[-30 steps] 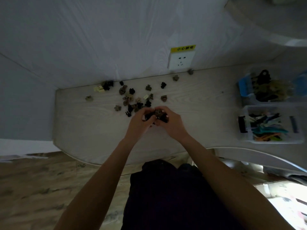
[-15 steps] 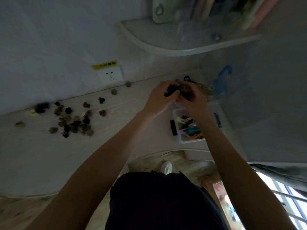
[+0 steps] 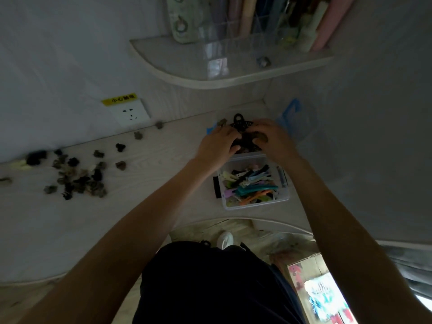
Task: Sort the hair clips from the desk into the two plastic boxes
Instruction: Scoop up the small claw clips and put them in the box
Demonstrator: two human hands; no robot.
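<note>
Hands meet over the far plastic box (image 3: 211,130), the one against the wall holding dark claw clips (image 3: 238,121); the left hand (image 3: 218,142) and right hand (image 3: 272,139) are both cupped low over its contents, fingers curled around small dark clips, though whether they grip them or have just let go I cannot tell. The step in hand looks like the drop-off of a handful of claw clips into this box. The near plastic box (image 3: 254,204), just in front of it, is full of flat coloured snap clips (image 3: 251,185). Well to the left, a scatter of small claw clips (image 3: 79,176) lies on the desk (image 3: 152,183), with a few strays along the wall below the socket (image 3: 131,112). Next, the fingers should spread so nothing stays snagged, then both hands should cross back left for another gathering from that pile.
</note>
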